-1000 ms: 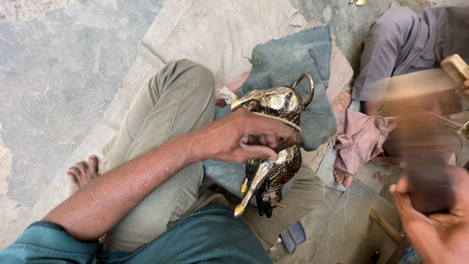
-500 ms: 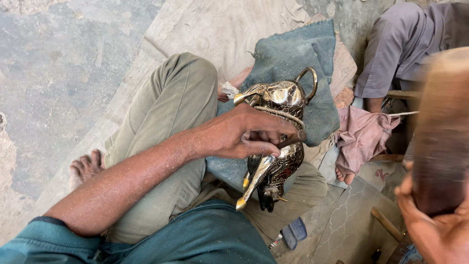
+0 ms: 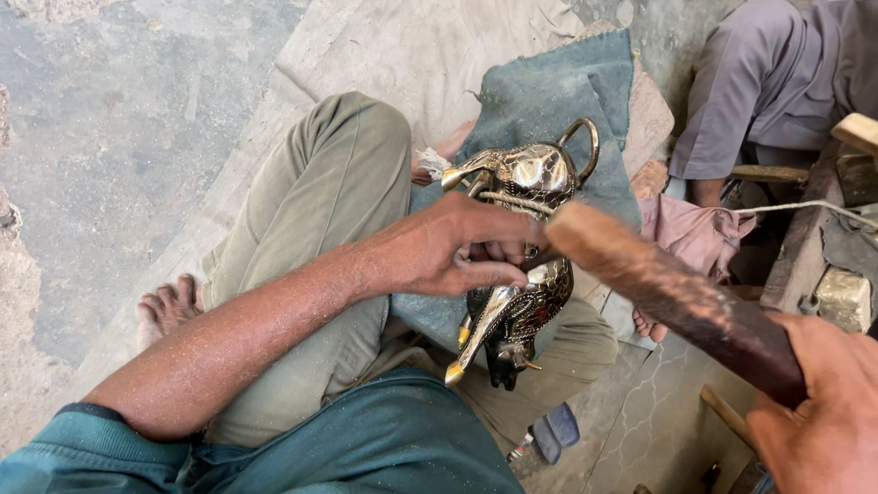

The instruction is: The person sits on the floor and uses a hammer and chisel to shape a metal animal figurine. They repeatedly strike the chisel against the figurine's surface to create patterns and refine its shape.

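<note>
My left hand grips a shiny engraved brass vessel with a curved handle and a long spout, resting on my lap. A cord runs across the vessel's body under my fingers. My right hand, at the lower right corner, holds a thick brown wooden mallet. The mallet's far end touches the vessel beside my left fingers.
A blue-grey cloth lies under the vessel on my knee. Another person in grey clothes sits at the upper right beside wooden pieces and a pink rag. A concrete floor lies at the left.
The wooden mallet in my right hand has swung from the right edge down and left onto the vessel. My left hand has kept its grip on the vessel.
</note>
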